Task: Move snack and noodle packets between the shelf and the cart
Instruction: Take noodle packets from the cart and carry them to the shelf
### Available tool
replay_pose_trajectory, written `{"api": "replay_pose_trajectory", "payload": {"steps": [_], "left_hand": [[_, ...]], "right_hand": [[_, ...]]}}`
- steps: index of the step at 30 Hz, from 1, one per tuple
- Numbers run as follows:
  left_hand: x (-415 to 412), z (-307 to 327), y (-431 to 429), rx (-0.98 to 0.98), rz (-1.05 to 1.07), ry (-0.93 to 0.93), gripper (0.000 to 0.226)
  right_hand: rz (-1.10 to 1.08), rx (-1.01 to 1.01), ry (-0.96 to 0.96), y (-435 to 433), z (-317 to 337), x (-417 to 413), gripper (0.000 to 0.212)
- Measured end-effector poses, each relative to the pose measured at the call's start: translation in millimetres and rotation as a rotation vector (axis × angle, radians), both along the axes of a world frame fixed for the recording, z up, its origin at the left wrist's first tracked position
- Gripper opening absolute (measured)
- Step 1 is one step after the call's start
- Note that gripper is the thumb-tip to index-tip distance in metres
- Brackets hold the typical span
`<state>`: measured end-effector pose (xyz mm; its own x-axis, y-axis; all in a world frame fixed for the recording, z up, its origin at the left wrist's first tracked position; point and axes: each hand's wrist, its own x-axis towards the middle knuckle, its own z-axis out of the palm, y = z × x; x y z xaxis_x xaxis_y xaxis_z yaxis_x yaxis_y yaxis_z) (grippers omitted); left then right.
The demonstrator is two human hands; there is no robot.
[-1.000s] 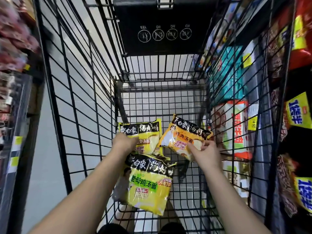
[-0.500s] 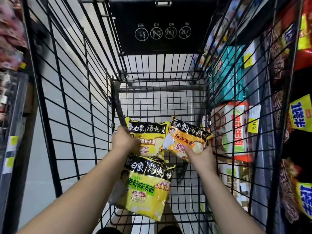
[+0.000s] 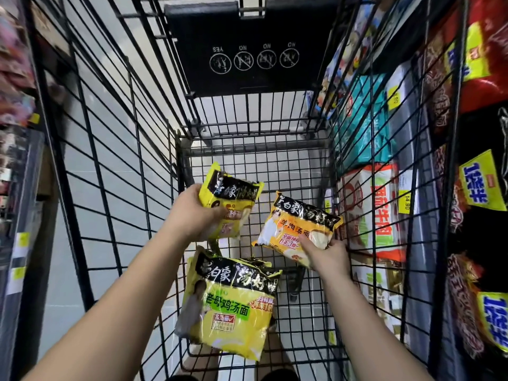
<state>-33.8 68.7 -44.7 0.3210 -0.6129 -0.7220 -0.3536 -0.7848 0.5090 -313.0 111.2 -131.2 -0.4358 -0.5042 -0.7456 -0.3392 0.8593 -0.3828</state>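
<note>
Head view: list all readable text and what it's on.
"YES NO NO NO", upside down: black plastic flap.
"老母鸡汤面": large yellow noodle packet in the wire cart.
"羊肉汤面": orange noodle packet in right hand.
"14 90": yellow shelf price tag.
Small yellow noodle packet in left hand: blurred.

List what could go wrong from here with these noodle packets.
1. The right hand holds the orange packet only by its lower edge, so it may slip and drop.
2. The left hand grips the small yellow packet around its middle; squeezing could crush the noodles.
3. The orange packet's corner sits near the cart's right wire wall and might snag.
</note>
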Motion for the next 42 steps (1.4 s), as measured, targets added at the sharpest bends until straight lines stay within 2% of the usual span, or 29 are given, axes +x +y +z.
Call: {"api": "replay_pose_trajectory", "payload": {"steps": [4,9,11,17,19,22,24,28,32,36,39,42], "left_hand": [[12,16,-5,-0.083,0.057,0.113,0.042],[23,42,-7,-0.147,0.116,0.238,0.028],[26,55,-7,-0.171,0.099,0.252,0.026],[36,97,-7,-0.237,0.105,0.323,0.031],[40,115,-5,-0.258,0.085,0.345,0.032],[48,148,-2,-0.310,0.060,0.337,0.035],[55,174,-2,-0.359,0.055,0.341,0.038],[65,234,1,-0.453,0.073,0.384,0.053],[70,304,9,-0.606,0.086,0.448,0.045],[73,366,18,-0.743,0.058,0.514,0.047],[69,404,25,-0.824,0.022,0.523,0.048],[62,435,32,-0.876,-0.060,0.552,0.055]], "right_hand": [[-0.061,0.004,-0.048,2,-2,1,0.062],[-0.132,-0.011,-0.240,5,2,0,0.049],[-0.166,-0.026,-0.330,4,5,3,0.058],[-0.178,-0.152,-0.503,-5,43,10,0.105],[-0.178,-0.207,-0.535,-10,64,10,0.102],[-0.179,-0.318,-0.624,-20,105,7,0.077],[-0.161,-0.382,-0.690,-29,142,5,0.069],[-0.090,-0.517,-0.722,-45,227,1,0.073],[-0.064,-0.656,-0.752,-56,317,-8,0.073],[-0.077,-0.788,-0.817,-55,393,-19,0.055],[-0.078,-0.860,-0.848,-42,442,-27,0.061],[-0.064,-0.930,-0.856,-19,483,-33,0.057]]}}
